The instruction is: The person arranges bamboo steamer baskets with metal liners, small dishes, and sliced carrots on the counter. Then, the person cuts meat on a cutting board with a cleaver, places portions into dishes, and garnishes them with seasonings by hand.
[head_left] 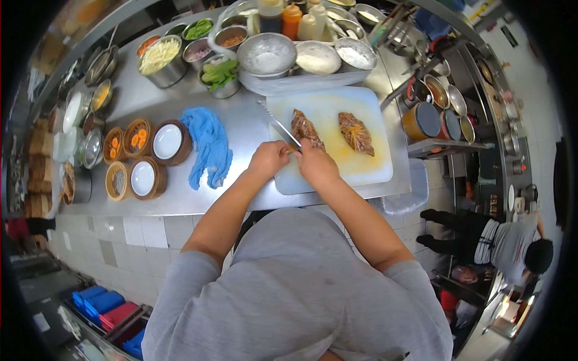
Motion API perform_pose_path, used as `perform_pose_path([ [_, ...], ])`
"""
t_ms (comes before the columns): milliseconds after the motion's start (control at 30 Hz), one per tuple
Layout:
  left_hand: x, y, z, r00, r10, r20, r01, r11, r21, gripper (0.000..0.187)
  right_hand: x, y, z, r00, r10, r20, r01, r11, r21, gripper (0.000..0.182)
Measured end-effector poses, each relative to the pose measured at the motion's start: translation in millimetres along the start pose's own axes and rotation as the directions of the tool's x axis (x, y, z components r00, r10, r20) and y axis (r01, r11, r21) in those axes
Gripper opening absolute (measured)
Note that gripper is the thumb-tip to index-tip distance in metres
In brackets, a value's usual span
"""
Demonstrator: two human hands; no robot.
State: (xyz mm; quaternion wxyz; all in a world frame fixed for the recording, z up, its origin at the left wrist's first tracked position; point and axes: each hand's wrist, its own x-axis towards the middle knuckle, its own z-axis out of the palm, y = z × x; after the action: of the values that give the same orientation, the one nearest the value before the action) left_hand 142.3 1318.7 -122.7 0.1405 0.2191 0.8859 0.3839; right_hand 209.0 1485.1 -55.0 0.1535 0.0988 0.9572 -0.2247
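A long-bladed knife (281,127) is in my right hand (317,162), its tip pointing up and to the left past the cutting board's edge. My left hand (270,159) is closed just left of the handle, fingertips pinched close to my right hand. What those fingers hold, if anything, is too small to make out. Beneath lies a white cutting board (367,171) with yellowish juice stains. One browned piece of meat (306,127) rests directly beyond my right hand, partly hidden by it. Another browned piece of meat (356,133) sits farther right, apart from both hands.
A crumpled blue cloth (208,144) lies left of the board, beside round steamer baskets (143,178). Metal bowls of white powder (267,55), squeeze bottles (291,23) and a pot of shredded vegetable (162,59) line the back. Another person (503,243) stands at the right.
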Motion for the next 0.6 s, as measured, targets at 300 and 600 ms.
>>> perform_pose_path([
  [300, -78.0, -57.1, 8.1, 0.989, -0.139, -0.057, 0.106, 0.911, -0.399, 0.015, -30.0, 13.4, -6.7, 0.974, -0.138, -0.181, 0.166, 0.975, 0.150, 0.030],
  [600, -135.1, -91.2, -29.4, 0.843, -0.522, -0.128, 0.234, 0.571, -0.787, 0.024, -87.5, 101.6, -12.2, 0.806, 0.192, -0.561, 0.038, 0.927, 0.372, 0.044],
])
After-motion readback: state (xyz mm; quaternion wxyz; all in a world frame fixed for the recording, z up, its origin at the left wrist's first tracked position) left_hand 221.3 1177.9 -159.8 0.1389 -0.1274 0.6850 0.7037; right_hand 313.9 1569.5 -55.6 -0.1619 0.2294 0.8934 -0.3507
